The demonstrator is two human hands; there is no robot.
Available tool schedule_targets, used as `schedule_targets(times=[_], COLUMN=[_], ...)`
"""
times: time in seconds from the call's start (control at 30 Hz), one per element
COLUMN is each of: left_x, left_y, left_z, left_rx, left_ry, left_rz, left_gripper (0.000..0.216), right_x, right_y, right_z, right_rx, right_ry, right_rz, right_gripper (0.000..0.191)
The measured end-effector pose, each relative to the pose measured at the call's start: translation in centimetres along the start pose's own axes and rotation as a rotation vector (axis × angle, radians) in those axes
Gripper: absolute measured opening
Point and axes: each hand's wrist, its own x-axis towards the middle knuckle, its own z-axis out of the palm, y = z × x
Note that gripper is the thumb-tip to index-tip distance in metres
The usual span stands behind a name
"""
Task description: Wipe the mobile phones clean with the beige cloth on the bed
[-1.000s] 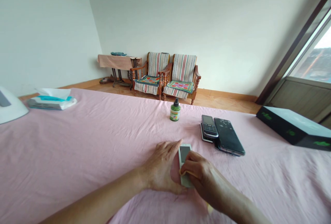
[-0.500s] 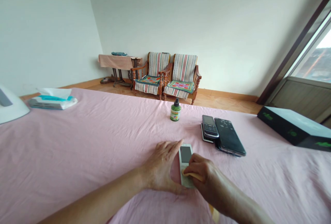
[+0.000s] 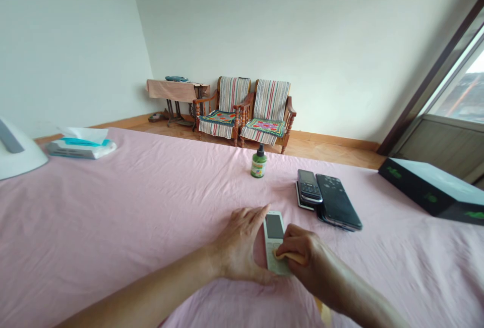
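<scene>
A white keypad phone [image 3: 275, 227] lies face up on the pink cloth in front of me. My left hand [image 3: 241, 244] frames it from the left, fingertips at its top edge and thumb by its bottom edge, steadying it. Pinched in my right hand [image 3: 304, 252] is a folded yellow wiping cloth [image 3: 291, 257], pressed onto the phone's keypad. Part of the keypad is hidden by the cloth and fingers. To the right, a dark keypad phone [image 3: 309, 186] rests on a white-edged device, beside a large black smartphone [image 3: 338, 202] that lies on something thin.
A green spray bottle [image 3: 258, 164] stands beyond the phone. A black box [image 3: 431, 189] sits at the right. On the left are a tissue pack [image 3: 81, 147] and a white appliance [image 3: 17, 151]. Two wooden chairs [image 3: 264, 111] stand past the pink-covered table [image 3: 151, 192].
My right hand and the cloth have slid slightly right over the keypad. My left hand keeps its place around the phone. The whole view has shifted a little.
</scene>
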Motion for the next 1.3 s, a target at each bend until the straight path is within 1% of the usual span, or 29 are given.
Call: schedule_targets(times=[0.2,0.4,0.53,0.63,0.83,1.03,1.2,1.3], left_x=[0.0,0.0,0.1,0.1,0.2,0.2,0.2,0.2], left_y=[-0.1,-0.1,-0.3,-0.5,-0.7,-0.7,-0.5,-0.4], left_z=[0.0,-0.1,-0.2,-0.3,-0.4,-0.4,-0.5,-0.7], left_rx=[-0.003,-0.03,-0.014,-0.004,-0.009,-0.018,-0.019,-0.019], left_ry=[-0.02,-0.008,-0.038,-0.068,-0.075,-0.075,-0.076,-0.087], left_rz=[-0.008,0.007,-0.009,-0.019,-0.011,-0.002,-0.017,-0.017], left_gripper=[0.119,0.118,0.122,0.123,0.121,0.122,0.119,0.119], right_x=[-0.3,-0.1,-0.3,-0.2,0.3,-0.2,-0.1,-0.1], right_y=[0.6,0.1,0.7,1.3,1.3,0.9,1.1,0.9], right_z=[-0.5,0.3,-0.7,-1.2,-0.5,-0.8,-0.7,-0.7], right_rx=[-0.023,0.033,-0.008,-0.042,-0.056,-0.049,-0.067,-0.061], right_ry=[0.024,0.029,0.028,0.033,0.095,0.023,0.078,0.05], right_rz=[0.032,-0.042,-0.008,-0.015,-0.031,-0.053,-0.05,-0.055], right_gripper=[0.037,0.033,0.038,0.04,0.037,0.037,0.035,0.035])
